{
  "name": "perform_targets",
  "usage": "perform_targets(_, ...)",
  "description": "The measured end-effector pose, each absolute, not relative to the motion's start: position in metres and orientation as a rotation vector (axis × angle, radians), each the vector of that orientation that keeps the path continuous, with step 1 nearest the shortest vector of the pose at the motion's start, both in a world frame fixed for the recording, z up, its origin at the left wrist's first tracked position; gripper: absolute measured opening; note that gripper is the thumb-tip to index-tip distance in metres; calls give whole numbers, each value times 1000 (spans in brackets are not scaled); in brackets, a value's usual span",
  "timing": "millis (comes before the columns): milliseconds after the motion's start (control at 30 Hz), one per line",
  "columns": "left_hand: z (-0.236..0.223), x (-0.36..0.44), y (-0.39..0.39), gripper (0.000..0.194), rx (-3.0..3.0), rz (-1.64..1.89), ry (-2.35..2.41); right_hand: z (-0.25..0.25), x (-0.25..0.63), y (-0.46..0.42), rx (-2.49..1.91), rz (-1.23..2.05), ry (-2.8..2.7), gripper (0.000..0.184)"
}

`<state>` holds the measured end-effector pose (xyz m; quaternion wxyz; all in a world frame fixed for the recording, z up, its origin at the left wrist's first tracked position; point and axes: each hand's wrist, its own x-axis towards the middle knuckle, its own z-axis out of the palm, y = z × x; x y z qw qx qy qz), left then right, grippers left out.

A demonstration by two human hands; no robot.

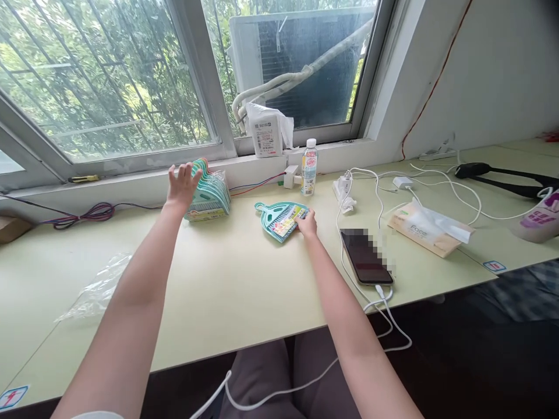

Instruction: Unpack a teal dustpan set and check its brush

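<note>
A nested stack of mini dustpans (209, 195), mostly teal with an orange edge showing at the back, stands against the wall under the window, with coloured label cards at its base. My left hand (183, 185) is at the stack's left side with its fingers spread; whether the fingertips touch it I cannot tell. To the right, a teal dustpan and brush set (279, 221) with a yellow label lies on the table, its handle pointing left. My right hand (307, 223) grips its right edge, thumb over the label.
A drink bottle (309, 167), a phone (367, 257) on a charging cable and a tissue pack (428, 228) are on the right. Crumpled clear plastic (98, 291) lies at left, near a bundled cord (85, 214). A white packet (268, 135) rests on the sill.
</note>
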<state>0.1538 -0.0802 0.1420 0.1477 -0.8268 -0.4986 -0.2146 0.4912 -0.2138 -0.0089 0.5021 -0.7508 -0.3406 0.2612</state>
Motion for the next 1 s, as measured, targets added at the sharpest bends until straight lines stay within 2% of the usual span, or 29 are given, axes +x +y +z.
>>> perform_targets(100,121,157,-89,34,-2222,-598,-1548,-12,493,-211,-1816,611,-818,69)
perform_targets(233,92,154,-93,26,-2321,-611,-1681,-19,499,-201,-1730,662,-758,72)
perform_targets(333,73,165,-106,33,-2390,-904,-1844,-23,504,-195,-1596,769,-670,77)
perform_targets(433,52,195,-134,45,-2717,-1096,-2240,-21,504,-194,-1407,883,-616,77)
perform_targets(500,37,221,-157,56,-3003,-1222,-2494,-17,501,-198,-1309,977,-640,69)
perform_targets(567,22,245,-179,58,-3170,-1425,-2576,-11,496,-204,-1228,1072,-703,57)
perform_targets(667,7,266,-198,55,-3048,-1946,-2466,-2,486,-219,-1109,1154,-805,42)
perform_targets(733,1,269,-202,45,-2797,-2279,-2428,1,479,-230,-1064,1212,-877,32)
perform_targets(833,-6,263,-203,21,-2637,-2533,-2364,-1,473,-246,-1097,1298,-969,13)
perform_targets(900,-10,255,-203,14,-2598,-2652,-2290,-4,474,-253,-1187,1272,-964,3)
perform_targets(1000,-15,243,-200,18,-2553,-2767,-2227,-8,484,-254,-1373,1007,-824,21)
